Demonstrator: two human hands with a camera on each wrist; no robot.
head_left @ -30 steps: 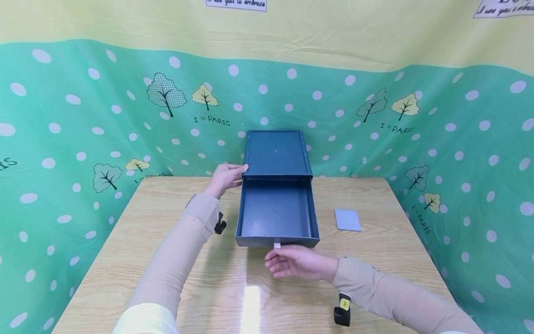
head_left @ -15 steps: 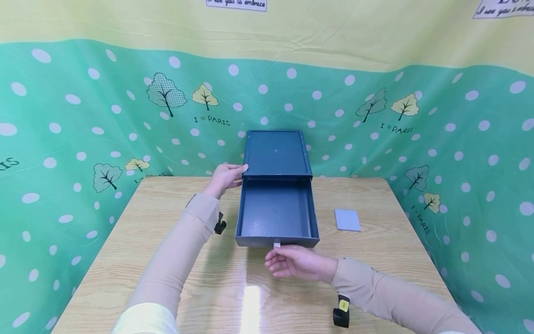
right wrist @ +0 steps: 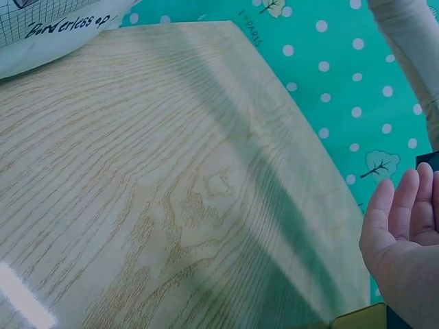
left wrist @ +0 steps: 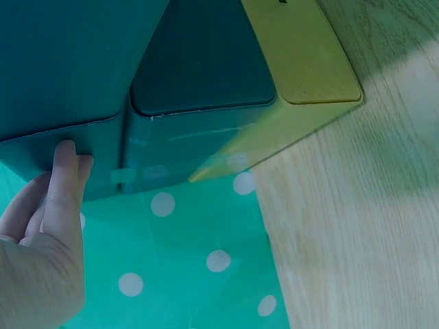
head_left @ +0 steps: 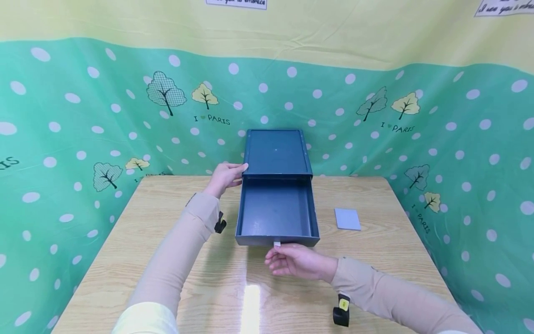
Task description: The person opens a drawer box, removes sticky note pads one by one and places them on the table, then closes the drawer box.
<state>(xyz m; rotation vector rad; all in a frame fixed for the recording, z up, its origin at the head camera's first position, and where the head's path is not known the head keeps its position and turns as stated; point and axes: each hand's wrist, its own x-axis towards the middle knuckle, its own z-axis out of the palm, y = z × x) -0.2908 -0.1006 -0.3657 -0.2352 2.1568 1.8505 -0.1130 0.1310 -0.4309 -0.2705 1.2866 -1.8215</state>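
A dark blue-teal drawer cabinet [head_left: 276,153] stands at the table's back in the head view, its top drawer [head_left: 277,208] pulled out with nothing inside. My left hand [head_left: 225,178] rests against the cabinet's left side, thumb near the front edge. Straight fingers lie against the teal wall in the left wrist view, where a yellow section [left wrist: 305,62] also shows. At the drawer's front, my right hand [head_left: 298,261] pinches the small white pull tab [head_left: 277,244] with the thumb, other fingers loosely bent below. In the right wrist view the tab is hidden.
To the right of the drawer, a pale blue square pad [head_left: 347,219] lies on the wooden table [head_left: 175,208]. A green and yellow printed cloth [head_left: 125,93] hangs behind and along both sides. Black straps hang below both wrists.
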